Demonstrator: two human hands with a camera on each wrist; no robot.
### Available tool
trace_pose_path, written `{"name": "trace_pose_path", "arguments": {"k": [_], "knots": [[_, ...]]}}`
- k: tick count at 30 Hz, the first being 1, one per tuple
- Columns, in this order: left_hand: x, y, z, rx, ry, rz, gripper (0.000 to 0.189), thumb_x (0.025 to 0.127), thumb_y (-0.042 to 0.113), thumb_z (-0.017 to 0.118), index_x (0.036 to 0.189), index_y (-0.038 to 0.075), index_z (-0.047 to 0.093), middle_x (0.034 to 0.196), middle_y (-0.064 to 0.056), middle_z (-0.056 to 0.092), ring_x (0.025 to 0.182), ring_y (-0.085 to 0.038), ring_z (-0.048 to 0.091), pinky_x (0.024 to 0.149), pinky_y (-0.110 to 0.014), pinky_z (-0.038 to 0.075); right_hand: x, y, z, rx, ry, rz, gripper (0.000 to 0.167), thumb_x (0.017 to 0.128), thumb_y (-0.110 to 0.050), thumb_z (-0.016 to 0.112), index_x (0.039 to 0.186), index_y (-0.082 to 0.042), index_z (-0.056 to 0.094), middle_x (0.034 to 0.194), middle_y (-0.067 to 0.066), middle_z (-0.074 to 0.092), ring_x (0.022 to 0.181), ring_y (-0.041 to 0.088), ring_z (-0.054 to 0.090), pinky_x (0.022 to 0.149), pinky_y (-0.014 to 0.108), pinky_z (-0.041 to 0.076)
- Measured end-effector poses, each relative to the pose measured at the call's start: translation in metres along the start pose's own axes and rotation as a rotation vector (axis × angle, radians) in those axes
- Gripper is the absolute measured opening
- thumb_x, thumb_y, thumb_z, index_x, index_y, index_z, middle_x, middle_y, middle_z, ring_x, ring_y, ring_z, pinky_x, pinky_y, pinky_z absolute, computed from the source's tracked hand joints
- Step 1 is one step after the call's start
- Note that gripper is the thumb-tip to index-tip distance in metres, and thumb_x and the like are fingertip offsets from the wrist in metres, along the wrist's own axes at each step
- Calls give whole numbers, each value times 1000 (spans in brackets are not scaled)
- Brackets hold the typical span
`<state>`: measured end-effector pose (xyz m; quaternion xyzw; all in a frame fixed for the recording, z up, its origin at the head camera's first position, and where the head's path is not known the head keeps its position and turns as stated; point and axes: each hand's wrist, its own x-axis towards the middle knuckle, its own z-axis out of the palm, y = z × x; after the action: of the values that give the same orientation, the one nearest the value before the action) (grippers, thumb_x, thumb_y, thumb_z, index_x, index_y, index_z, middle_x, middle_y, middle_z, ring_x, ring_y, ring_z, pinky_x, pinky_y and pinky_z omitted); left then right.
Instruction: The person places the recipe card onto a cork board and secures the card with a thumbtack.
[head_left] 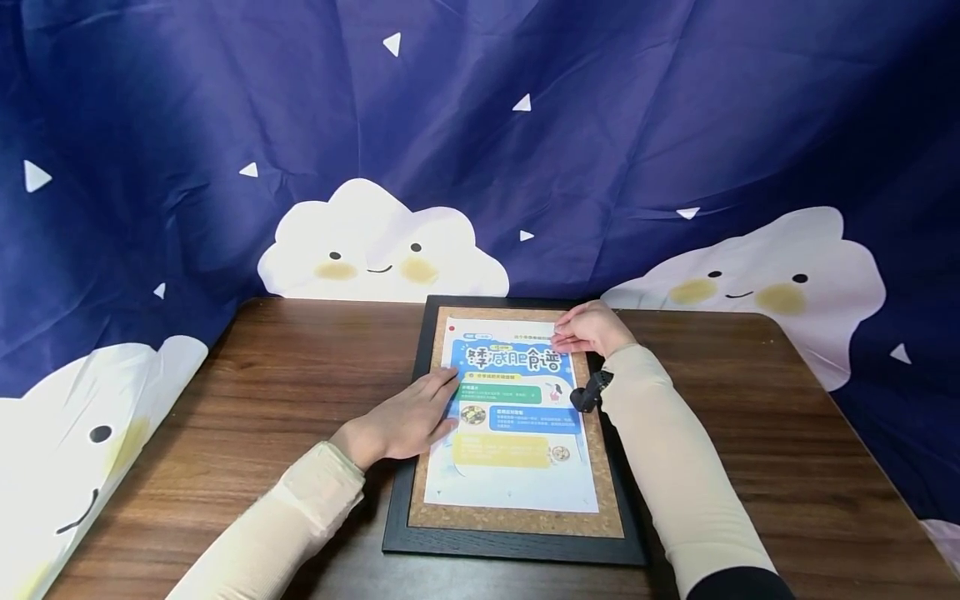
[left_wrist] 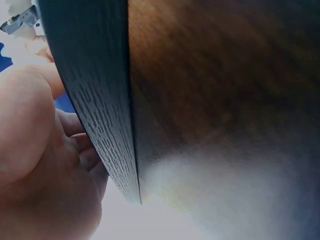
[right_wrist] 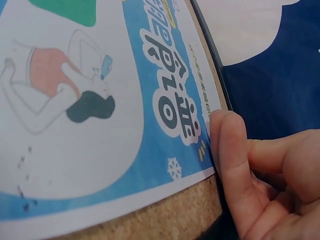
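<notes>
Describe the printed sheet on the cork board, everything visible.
The sheet, white and seemingly paper, lies flat, portrait, on the cork board. It carries large lettering on blue, coloured text panels and pictures. A red dot, perhaps a pin, marks its upper left corner. Of the hands, the left hand rests over its left edge; the right hand is at its upper right corner, grip unclear.

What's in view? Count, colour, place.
Backdrop: 1, dark blue, behind table
Smiling clouds: 3, white, on backdrop
Triangles: 8, white, on backdrop
Table: 1, brown, under board
Cork board: 1, tan, black-framed, on table
Printed sheet: 1, white, multicoloured print, on cork
Pin, apparently: 1, red, sheet's top-left corner
Wrist device: 1, black, right wrist
Sleeves: 2, cream, both forearms
Left hand: 1, bare, sheet's left edge
Right hand: 1, bare, sheet's top-right corner
</notes>
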<state>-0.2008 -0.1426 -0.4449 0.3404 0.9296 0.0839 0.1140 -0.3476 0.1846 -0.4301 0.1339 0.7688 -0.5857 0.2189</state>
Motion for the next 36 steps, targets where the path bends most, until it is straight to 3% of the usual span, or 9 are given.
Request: {"name": "trace_pose_path", "arguments": {"k": [7, 16, 24, 30, 36], "knots": [[-1, 0, 0, 1, -2, -15, 68, 117, 32, 47, 167, -9, 26, 178, -26, 19, 168, -39, 19, 136, -51, 24, 1, -3, 2, -25, -8, 2, 36, 103, 11, 61, 138, 16, 59, 77, 8, 74, 68, 14, 75, 73, 27, 67], [-1, 1, 1, 2, 1, -22, 68, 117, 32, 47, 167, -9, 27, 178, -25, 20, 168, -39, 20, 136, -51, 25, 1, -5, 5, -102, -5, 21, 25, 104, 8, 61, 127, 15, 59, 70, 7, 70, 61, 14, 72, 64, 25, 64], [2, 1, 1, 15, -12, -14, 69, 118, 34, 44, 168, -8, 24, 179, -24, 17, 168, -38, 18, 136, -50, 24, 0, 0, -4, -188, -16, 11, 30, 106, -1, 64, 133, 11, 61, 72, 5, 72, 59, 12, 70, 60, 24, 62], [2, 2, -1, 11, -14, -14, 68, 118, 34, 45, 168, -7, 25, 179, -24, 18, 168, -38, 19, 136, -50, 24, 1, 8, -12, -197, -48, -54, 35, 107, -5, 61, 138, 10, 60, 78, 5, 75, 63, 12, 73, 63, 26, 64], [0, 2, -2, 15, -4, -16, 68, 117, 34, 45, 168, -8, 26, 179, -24, 19, 168, -38, 20, 136, -50, 25, -5, 16, -19, -123, -107, -141, 38, 111, -10, 57, 141, 13, 54, 81, 5, 74, 67, 14, 74, 65, 28, 65]]}}
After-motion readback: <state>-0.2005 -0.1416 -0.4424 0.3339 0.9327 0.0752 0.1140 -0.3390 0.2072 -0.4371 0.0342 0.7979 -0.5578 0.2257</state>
